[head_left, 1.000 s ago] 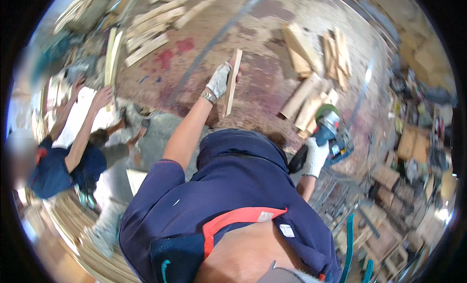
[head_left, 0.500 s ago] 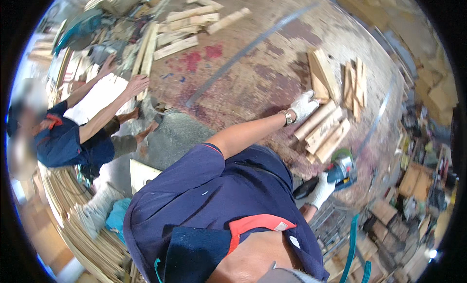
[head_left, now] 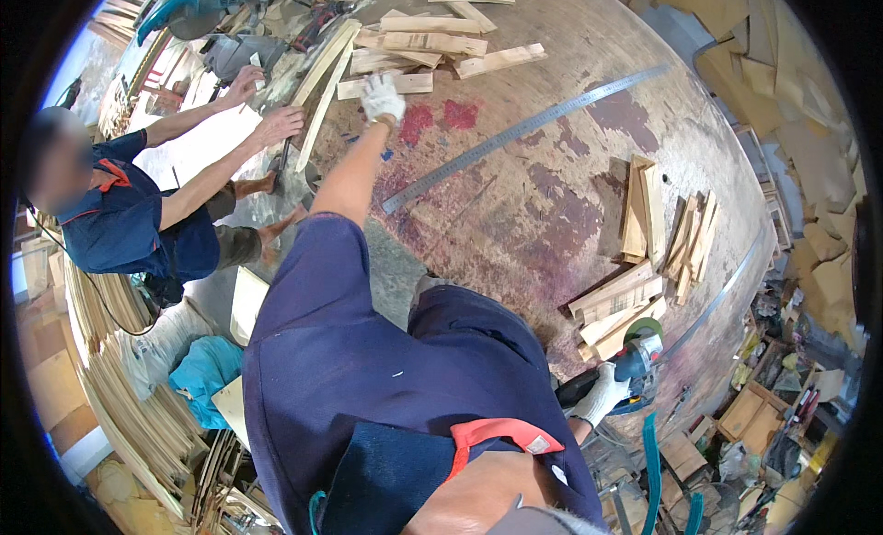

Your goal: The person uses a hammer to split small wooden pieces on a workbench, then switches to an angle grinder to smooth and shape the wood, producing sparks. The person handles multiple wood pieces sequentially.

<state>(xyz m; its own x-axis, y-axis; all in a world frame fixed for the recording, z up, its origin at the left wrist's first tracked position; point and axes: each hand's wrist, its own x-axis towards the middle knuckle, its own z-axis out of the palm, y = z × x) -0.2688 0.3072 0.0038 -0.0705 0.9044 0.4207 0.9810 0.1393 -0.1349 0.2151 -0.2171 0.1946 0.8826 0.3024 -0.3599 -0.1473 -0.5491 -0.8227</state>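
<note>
My left hand (head_left: 382,98), in a white glove, reaches far out over the worktable (head_left: 515,195). Its stretched fingers lie over the left end of a short wooden slat (head_left: 411,83), at the front of a loose pile. Whether they touch it I cannot tell. At the lower right, my gloved right hand (head_left: 602,394) is wrapped round a blue angle grinder (head_left: 633,360) with a green disc (head_left: 643,332). The disc sits beside a row of short wooden pieces (head_left: 616,291). More upright-looking wood pieces (head_left: 655,204) lie just beyond that row.
A long metal ruler (head_left: 524,130) crosses the table. Another person (head_left: 138,204) works at the left with both hands near long thin strips (head_left: 322,93). A blue power saw (head_left: 189,11) stands at the far left. Wood scraps and boxes (head_left: 763,415) crowd the right side.
My left hand has left the wooden pieces near the grinder and swung far left to the loose slat pile. The right hand keeps its hold on the grinder. The view has shifted.
</note>
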